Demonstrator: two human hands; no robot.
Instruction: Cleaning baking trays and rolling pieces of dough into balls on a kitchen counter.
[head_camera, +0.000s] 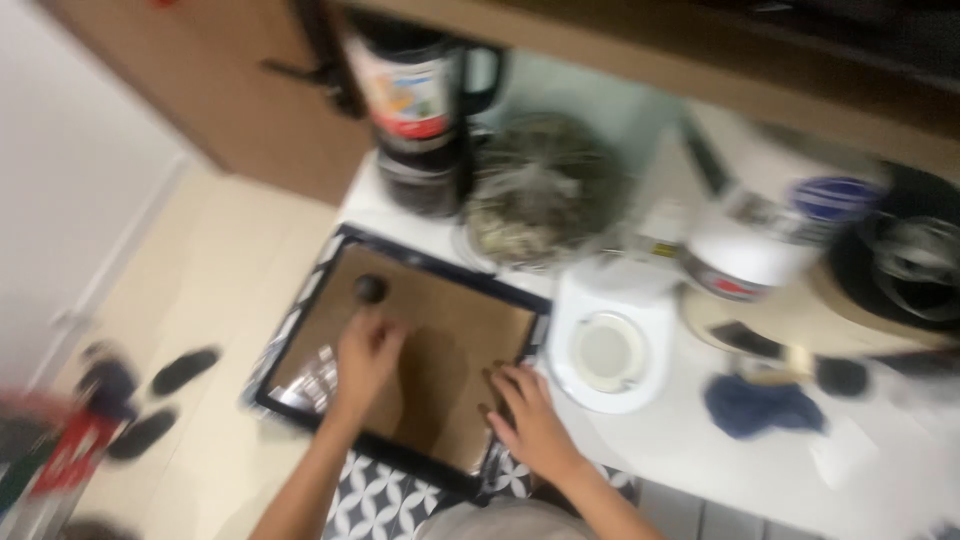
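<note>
Tray (300, 405) — dark-rimmed, rectangular, lined with a brown sheet (450, 340) — sits at the left end of the white tabletop (680, 440), partly overhanging its edge. A small dark ball (369, 289) lies on the sheet near the far left corner.

Left hand (365, 358): resting on the sheet just below the ball, fingers pointing toward it. Motion blur prevents reading the grip; cannot tell whether the fingers are spread or closed.

Right hand (530, 415): placed at the tray's near right corner, fingers apparently spread flat on the sheet and rim — holding nothing.

Adjacent items: a white scale (610, 345) with a round plate stands just right of the tray. Behind the tray are a blender (420, 110) and a clear bag (540, 190) of dark contents. A blue cloth (760, 408) lies farther right on the tabletop. A patterned cloth (380, 505) shows under the tray's near edge.
</note>
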